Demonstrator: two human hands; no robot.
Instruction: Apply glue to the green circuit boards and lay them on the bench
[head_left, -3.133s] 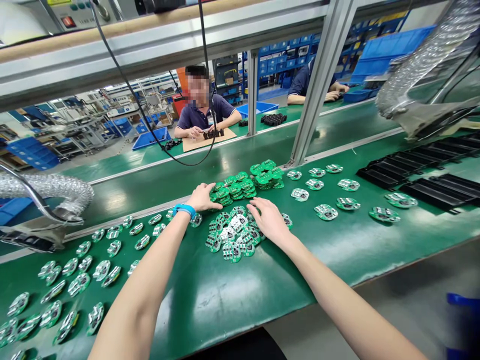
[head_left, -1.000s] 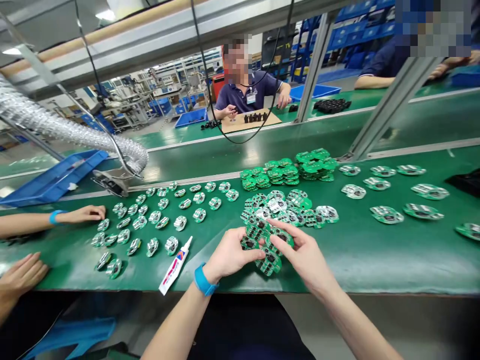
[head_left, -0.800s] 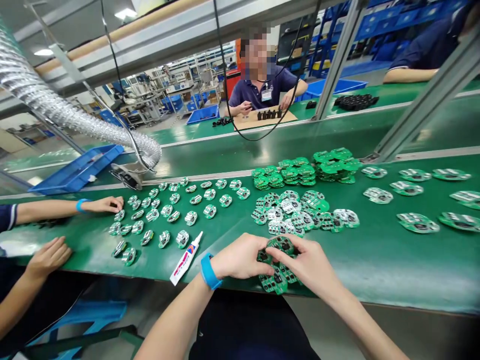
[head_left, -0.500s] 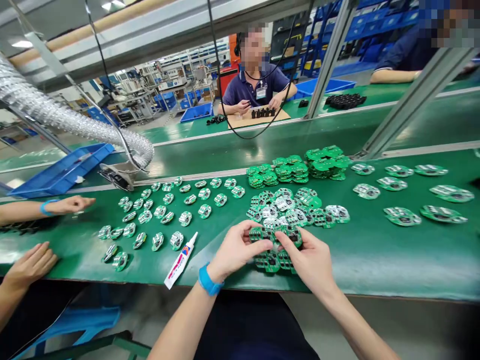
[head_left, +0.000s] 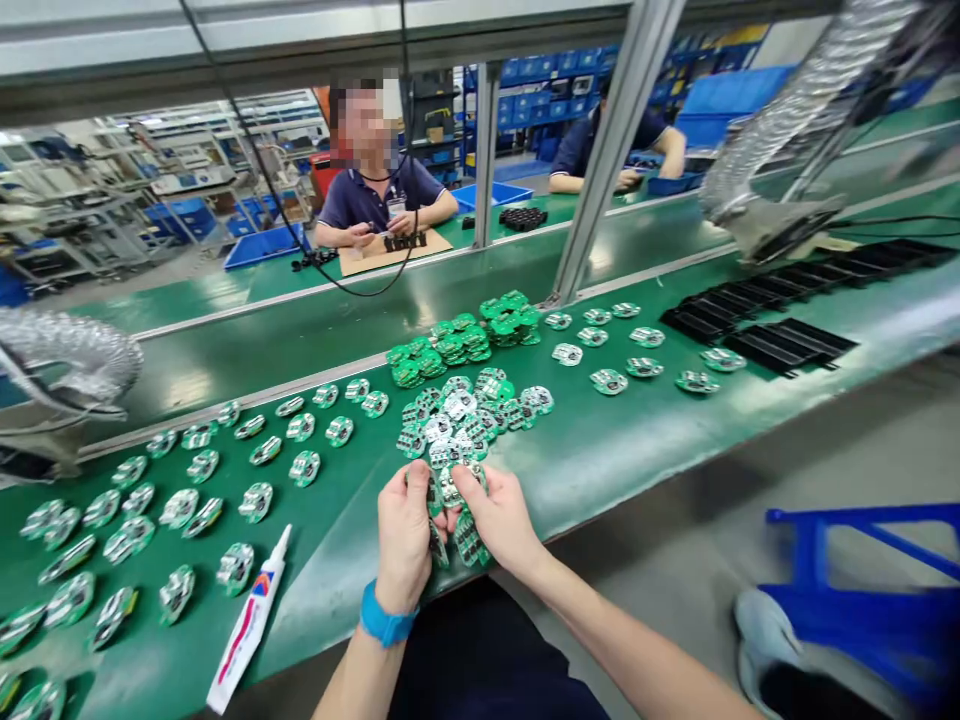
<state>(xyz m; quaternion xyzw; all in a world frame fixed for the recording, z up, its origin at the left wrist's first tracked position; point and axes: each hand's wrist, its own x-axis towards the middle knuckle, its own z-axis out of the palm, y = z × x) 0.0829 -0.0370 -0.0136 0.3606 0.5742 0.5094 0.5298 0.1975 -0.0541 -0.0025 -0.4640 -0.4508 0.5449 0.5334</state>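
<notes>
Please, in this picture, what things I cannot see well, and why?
Head view, circuit boards: the left hand and right hand cover them, so their number is unclear.
Head view, tube: its print is too small to read.
Head view, blue frame: blurred, and cut off by the right edge.

Bright indoor light; glare on green belt [head_left: 184, 390]; edges bent; lower right blurred

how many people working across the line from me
2. One person is straight ahead at the far green belt; a second person is further right along it. Others may be out of view.
</notes>
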